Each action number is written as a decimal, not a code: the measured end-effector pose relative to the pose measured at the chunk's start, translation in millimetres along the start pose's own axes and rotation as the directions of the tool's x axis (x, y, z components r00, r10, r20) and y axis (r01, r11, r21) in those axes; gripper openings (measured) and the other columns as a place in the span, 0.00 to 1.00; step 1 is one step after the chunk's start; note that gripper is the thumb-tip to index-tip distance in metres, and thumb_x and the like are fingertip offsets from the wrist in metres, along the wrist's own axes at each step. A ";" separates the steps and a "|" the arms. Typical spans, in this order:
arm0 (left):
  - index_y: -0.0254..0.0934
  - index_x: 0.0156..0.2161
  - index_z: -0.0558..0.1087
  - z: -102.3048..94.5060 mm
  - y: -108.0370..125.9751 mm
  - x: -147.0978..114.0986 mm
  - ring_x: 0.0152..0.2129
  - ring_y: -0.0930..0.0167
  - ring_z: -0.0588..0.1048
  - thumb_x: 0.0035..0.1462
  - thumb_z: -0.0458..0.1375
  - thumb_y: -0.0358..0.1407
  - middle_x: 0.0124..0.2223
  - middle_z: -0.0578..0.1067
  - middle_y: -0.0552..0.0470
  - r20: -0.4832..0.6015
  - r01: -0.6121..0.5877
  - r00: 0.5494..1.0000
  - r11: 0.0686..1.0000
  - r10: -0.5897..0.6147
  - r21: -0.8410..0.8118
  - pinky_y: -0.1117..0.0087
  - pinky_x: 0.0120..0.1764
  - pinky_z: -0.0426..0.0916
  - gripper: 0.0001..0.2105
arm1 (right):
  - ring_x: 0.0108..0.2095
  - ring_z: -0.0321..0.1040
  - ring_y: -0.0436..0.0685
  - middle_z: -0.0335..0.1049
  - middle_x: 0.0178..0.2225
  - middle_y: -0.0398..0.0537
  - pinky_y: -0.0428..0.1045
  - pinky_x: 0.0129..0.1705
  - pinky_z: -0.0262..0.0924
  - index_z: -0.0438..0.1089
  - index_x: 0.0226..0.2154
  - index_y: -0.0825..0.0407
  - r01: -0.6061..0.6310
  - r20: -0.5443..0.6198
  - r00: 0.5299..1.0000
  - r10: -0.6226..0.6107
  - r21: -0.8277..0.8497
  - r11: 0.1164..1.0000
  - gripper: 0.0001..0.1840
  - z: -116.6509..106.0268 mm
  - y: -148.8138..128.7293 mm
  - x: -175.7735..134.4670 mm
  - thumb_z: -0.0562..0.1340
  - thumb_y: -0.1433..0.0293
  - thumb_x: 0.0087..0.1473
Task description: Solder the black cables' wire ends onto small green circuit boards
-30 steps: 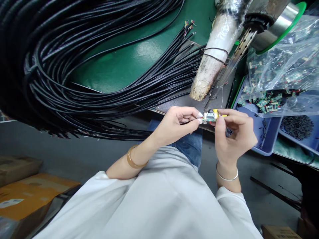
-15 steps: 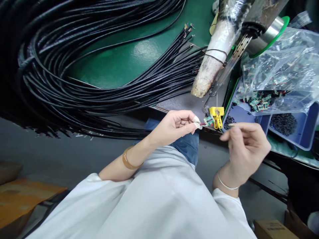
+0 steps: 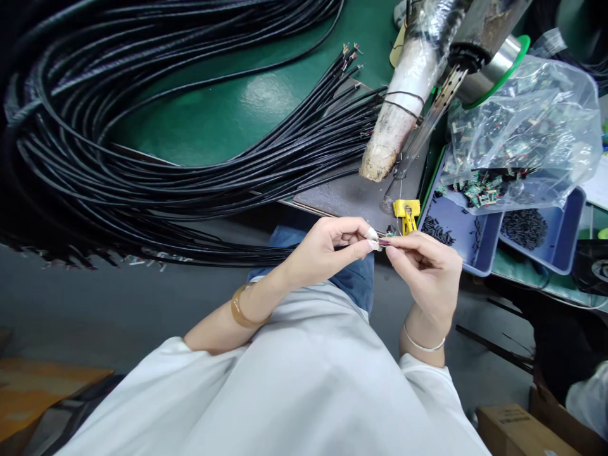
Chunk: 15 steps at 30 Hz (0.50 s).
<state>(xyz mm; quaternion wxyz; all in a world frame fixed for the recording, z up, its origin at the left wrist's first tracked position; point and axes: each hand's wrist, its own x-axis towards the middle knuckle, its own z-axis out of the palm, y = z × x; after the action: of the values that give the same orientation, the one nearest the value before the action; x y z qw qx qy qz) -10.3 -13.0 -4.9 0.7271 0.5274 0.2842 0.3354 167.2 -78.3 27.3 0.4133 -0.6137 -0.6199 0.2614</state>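
Observation:
Thin coloured wires (image 3: 384,242), some of them red, run between my two hands. My left hand (image 3: 327,244) is closed in a pinch on them, with white coverings on its thumb and fingertip. From the other side, my right hand (image 3: 425,263) pinches the same wires between thumb and index finger; any smaller piece in that grip is hidden. Just behind the fingertips stands a yellow clip (image 3: 407,214) at the bench edge. Beside the clip, a small green circuit board (image 3: 391,231) shows only in part.
Black cables (image 3: 228,174) lie bundled across the green bench (image 3: 266,95). Above my hands hang a wrapped white nozzle (image 3: 387,142) and a soldering iron (image 3: 449,92). Right of them are a solder spool (image 3: 496,69), blue trays (image 3: 484,253) with small black pieces, and a bag of circuit boards (image 3: 522,120).
My right hand has moved left from beside the tray and now meets my left hand at the wires. The board by the clip is now mostly hidden. The view has shifted slightly.

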 end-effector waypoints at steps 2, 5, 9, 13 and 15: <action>0.32 0.34 0.75 0.2 -0.1 -0.7 0.24 0.78 0.66 0.57 0.64 0.40 0.28 0.71 0.53 0.020 0.005 1.000 1.000 -0.005 0.007 0.78 0.27 0.64 0.11 | 0.20 0.51 0.44 0.67 0.24 0.40 0.45 0.22 0.46 0.80 0.35 0.49 -0.011 -0.004 1.000 0.011 0.009 1.000 0.05 -0.6 -0.1 0.1 0.66 0.69 0.57; 0.32 0.34 0.74 0.4 0.7 -1.6 0.23 0.78 0.65 0.59 0.63 0.41 0.27 0.70 0.54 0.034 -0.013 0.999 0.998 0.011 0.055 0.78 0.26 0.62 0.11 | 0.19 0.48 0.43 0.66 0.23 0.38 0.44 0.22 0.47 0.78 0.33 0.49 0.007 -0.010 1.000 -0.007 -0.007 1.000 0.03 0.4 -1.1 -0.1 0.67 0.71 0.57; 0.33 0.34 0.75 -1.6 -2.0 -1.4 0.23 0.77 0.67 0.62 0.60 0.38 0.28 0.73 0.53 0.053 -0.149 0.989 0.954 0.140 0.261 0.76 0.28 0.63 0.10 | 0.20 0.52 0.44 0.65 0.23 0.36 0.44 0.24 0.51 0.76 0.33 0.49 0.123 -0.014 0.992 -0.126 -0.131 0.984 0.04 2.2 -1.9 -2.6 0.66 0.74 0.56; 0.35 0.37 0.76 -2.2 -12.4 -1.2 0.29 0.72 0.72 0.66 0.53 0.34 0.33 0.77 0.48 0.173 -0.359 0.932 0.736 0.320 0.574 0.72 0.35 0.65 0.10 | 0.25 0.61 0.45 0.67 0.25 0.38 0.44 0.29 0.56 0.73 0.33 0.50 0.232 0.094 0.973 -0.212 -0.371 0.899 0.06 0.7 2.6 -5.1 0.62 0.76 0.57; 0.35 0.37 0.76 0.6 -15.7 -2.4 0.30 0.71 0.72 0.67 0.52 0.34 0.33 0.77 0.47 0.190 -0.390 0.916 0.674 0.353 0.628 0.71 0.36 0.65 0.11 | 0.24 0.59 0.45 0.66 0.25 0.38 0.44 0.28 0.54 0.72 0.31 0.50 0.181 0.107 0.982 -0.153 -0.351 0.919 0.06 -1.0 6.7 -4.7 0.61 0.75 0.58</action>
<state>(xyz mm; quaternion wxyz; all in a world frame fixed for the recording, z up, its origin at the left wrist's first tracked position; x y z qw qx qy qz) -8.4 -18.6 -19.7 0.4199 0.8026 0.2509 0.3415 171.2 -82.3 21.4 0.2908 -0.6131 -0.7228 0.1308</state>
